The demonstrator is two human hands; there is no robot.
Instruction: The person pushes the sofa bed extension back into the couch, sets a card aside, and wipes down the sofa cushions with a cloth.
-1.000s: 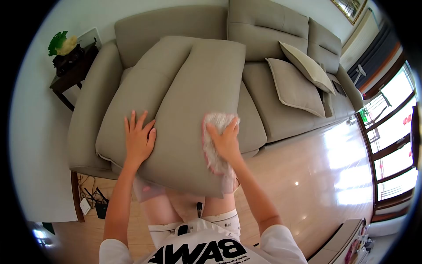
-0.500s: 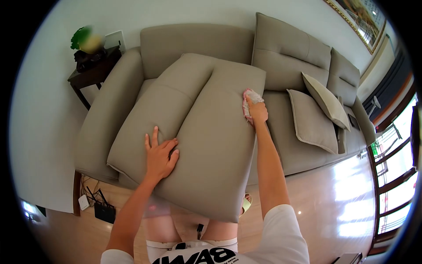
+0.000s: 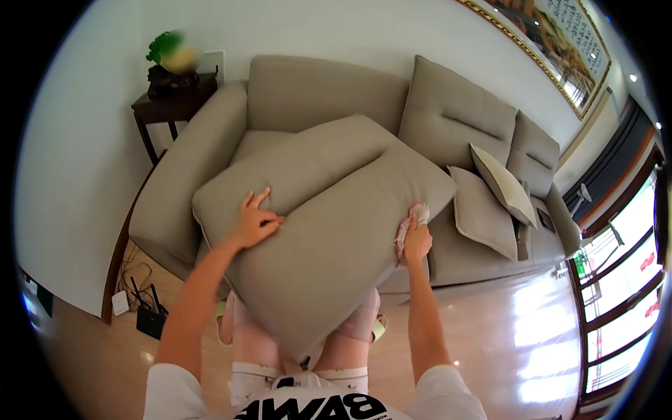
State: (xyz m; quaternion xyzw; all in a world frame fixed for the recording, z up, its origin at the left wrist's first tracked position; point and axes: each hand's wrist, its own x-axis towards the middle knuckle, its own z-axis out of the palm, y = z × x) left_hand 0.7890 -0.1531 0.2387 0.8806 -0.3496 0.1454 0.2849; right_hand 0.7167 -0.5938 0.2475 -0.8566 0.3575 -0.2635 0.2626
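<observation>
A large taupe cushion [image 3: 329,231] with a deep seam leans tilted in front of my body, one corner pointing down at my legs. On its left part rests my left hand [image 3: 256,221], fingers spread, holding nothing. My right hand [image 3: 418,240] is at the cushion's right edge, its fingers closed round a white cloth with a pink border [image 3: 403,234], which is pressed against the cushion. Part of the cloth is hidden by the hand.
Behind the cushion stands a taupe sofa [image 3: 329,91] with two throw pillows [image 3: 483,210] on its right. A dark side table [image 3: 175,106] holds a green ornament [image 3: 164,49]. A black router [image 3: 150,318] and cables lie on the floor at left.
The cushion has turned clockwise, its lower corner now between my legs. My right hand moved with the cloth from the middle up to the right edge, then lower along it.
</observation>
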